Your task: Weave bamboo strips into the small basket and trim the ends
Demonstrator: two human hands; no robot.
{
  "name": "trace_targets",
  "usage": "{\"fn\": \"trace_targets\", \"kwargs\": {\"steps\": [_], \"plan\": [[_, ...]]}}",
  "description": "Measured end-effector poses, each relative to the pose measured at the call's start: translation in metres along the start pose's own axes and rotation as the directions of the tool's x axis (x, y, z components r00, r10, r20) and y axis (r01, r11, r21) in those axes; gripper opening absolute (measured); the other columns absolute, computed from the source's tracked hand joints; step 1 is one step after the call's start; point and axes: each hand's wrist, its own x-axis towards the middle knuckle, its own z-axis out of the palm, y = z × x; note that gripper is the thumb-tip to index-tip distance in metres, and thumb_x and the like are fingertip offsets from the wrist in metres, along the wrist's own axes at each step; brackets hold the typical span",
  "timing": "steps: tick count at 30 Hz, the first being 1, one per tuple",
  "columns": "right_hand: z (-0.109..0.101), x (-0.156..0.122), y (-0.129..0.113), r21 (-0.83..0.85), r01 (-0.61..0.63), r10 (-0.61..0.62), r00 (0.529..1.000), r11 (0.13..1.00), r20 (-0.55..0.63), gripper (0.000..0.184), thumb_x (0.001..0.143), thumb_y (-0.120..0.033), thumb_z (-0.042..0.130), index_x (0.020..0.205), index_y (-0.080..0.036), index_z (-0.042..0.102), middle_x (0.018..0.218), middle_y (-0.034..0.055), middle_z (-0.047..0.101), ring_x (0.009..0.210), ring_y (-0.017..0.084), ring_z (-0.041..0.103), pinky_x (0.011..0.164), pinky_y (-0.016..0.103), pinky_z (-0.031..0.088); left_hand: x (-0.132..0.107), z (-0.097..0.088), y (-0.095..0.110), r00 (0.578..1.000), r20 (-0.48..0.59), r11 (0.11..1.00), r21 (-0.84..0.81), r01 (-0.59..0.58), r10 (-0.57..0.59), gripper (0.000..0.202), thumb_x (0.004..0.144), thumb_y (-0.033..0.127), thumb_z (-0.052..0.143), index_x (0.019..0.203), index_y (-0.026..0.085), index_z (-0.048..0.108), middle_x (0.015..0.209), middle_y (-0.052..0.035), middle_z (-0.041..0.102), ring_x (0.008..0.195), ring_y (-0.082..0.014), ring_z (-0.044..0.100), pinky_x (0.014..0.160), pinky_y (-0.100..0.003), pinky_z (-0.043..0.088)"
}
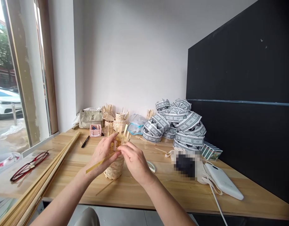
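Observation:
A small half-woven bamboo basket [115,169] stands on the wooden table [182,194], with loose upright strips sticking out of its top. My left hand [102,153] holds the basket's left side, and a long flat bamboo strip [97,164] runs under its fingers toward the lower left. My right hand [134,161] pinches that strip at the basket's rim, fingertips touching the left hand's. Another thin strip [105,187] lies on the table in front of the basket.
Long bamboo strips [38,185] lie along the left edge beside red glasses [29,164]. At the back stand finished small baskets [116,121], a beige bag [90,118], a pink box [95,130], a pen [85,141]. A pile of patterned boxes [179,124] and a white power bank [223,180] sit right.

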Motion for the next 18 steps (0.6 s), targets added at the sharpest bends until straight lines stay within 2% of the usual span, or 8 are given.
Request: {"fn": "trace_targets", "kwargs": {"steps": [3, 5, 8, 10, 12, 15, 18], "plan": [[-0.006, 0.004, 0.004, -0.020, 0.011, -0.009, 0.996, 1.000, 0.087, 0.022, 0.078, -0.005, 0.046, 0.081, -0.018, 0.063, 0.072, 0.0016, 0.052, 0.066, 0.012, 0.053, 0.059, 0.021, 0.041, 0.004, -0.008, -0.001, 0.994, 0.108, 0.998, 0.051, -0.032, 0.026, 0.056, 0.076, 0.028, 0.054, 0.125, 0.022, 0.028, 0.110, -0.0081, 0.052, 0.100, -0.0218, 0.048, 0.086, -0.039, 0.039], [-0.008, 0.006, 0.006, -0.035, 0.002, 0.002, 0.993, 0.999, 0.116, 0.017, 0.075, -0.006, 0.052, 0.078, -0.019, 0.064, 0.071, 0.0006, 0.050, 0.066, 0.012, 0.052, 0.059, 0.021, 0.040, 0.008, -0.015, -0.003, 0.976, 0.201, 0.994, 0.055, -0.092, 0.079, 0.055, 0.075, 0.029, 0.056, 0.124, 0.022, 0.032, 0.114, -0.0090, 0.051, 0.104, -0.0229, 0.047, 0.088, -0.040, 0.039], [-0.009, 0.007, 0.007, -0.037, -0.006, 0.011, 0.991, 0.999, 0.136, 0.012, 0.074, -0.010, 0.056, 0.072, -0.019, 0.064, 0.071, -0.0003, 0.049, 0.066, 0.011, 0.052, 0.059, 0.021, 0.039, 0.010, -0.025, -0.007, 0.951, 0.276, 0.990, -0.018, -0.143, 0.142, 0.052, 0.079, 0.021, 0.051, 0.126, 0.024, 0.029, 0.121, -0.0082, 0.048, 0.110, -0.0202, 0.045, 0.091, -0.038, 0.039], [-0.007, 0.006, 0.008, -0.039, -0.006, 0.011, 0.992, 0.999, 0.129, 0.011, 0.074, -0.011, 0.056, 0.070, -0.019, 0.063, 0.070, -0.0006, 0.049, 0.065, 0.011, 0.051, 0.058, 0.021, 0.039, 0.007, -0.026, -0.010, 0.957, 0.245, 0.988, -0.066, -0.141, 0.153, 0.049, 0.080, 0.014, 0.045, 0.126, 0.025, 0.028, 0.122, -0.0075, 0.047, 0.112, -0.0179, 0.045, 0.093, -0.036, 0.039], [-0.004, 0.005, 0.008, -0.043, -0.016, 0.020, 0.995, 0.999, 0.095, 0.009, 0.073, -0.010, 0.057, 0.073, -0.018, 0.061, 0.071, -0.0005, 0.051, 0.065, 0.012, 0.052, 0.059, 0.022, 0.039, 0.003, -0.022, -0.012, 0.974, 0.169, 0.987, -0.083, -0.135, 0.148, 0.043, 0.081, 0.012, 0.043, 0.121, 0.024, 0.032, 0.122, -0.0082, 0.047, 0.112, -0.0178, 0.045, 0.092, -0.036, 0.040], [0.002, 0.002, 0.009, -0.050, -0.035, 0.036, 0.999, 0.998, 0.006, 0.012, 0.072, -0.008, 0.058, 0.081, -0.017, 0.058, 0.073, 0.0003, 0.052, 0.066, 0.013, 0.053, 0.060, 0.023, 0.041, -0.005, -0.011, -0.016, 0.987, 0.063, 0.985, -0.091, -0.145, 0.151, 0.032, 0.081, 0.014, 0.044, 0.111, 0.022, 0.037, 0.123, -0.0104, 0.043, 0.112, -0.0188, 0.045, 0.087, -0.035, 0.045], [0.006, 0.000, 0.011, -0.081, -0.008, 0.004, 0.999, 0.997, -0.050, 0.010, 0.074, -0.010, 0.056, 0.080, -0.017, 0.060, 0.072, 0.0010, 0.050, 0.065, 0.013, 0.052, 0.060, 0.023, 0.042, -0.010, -0.002, -0.021, 0.982, 0.002, 0.981, -0.036, -0.190, 0.190, 0.025, 0.082, 0.015, 0.044, 0.106, 0.020, 0.039, 0.119, -0.0112, 0.044, 0.112, -0.0189, 0.045, 0.087, -0.034, 0.044]]}}
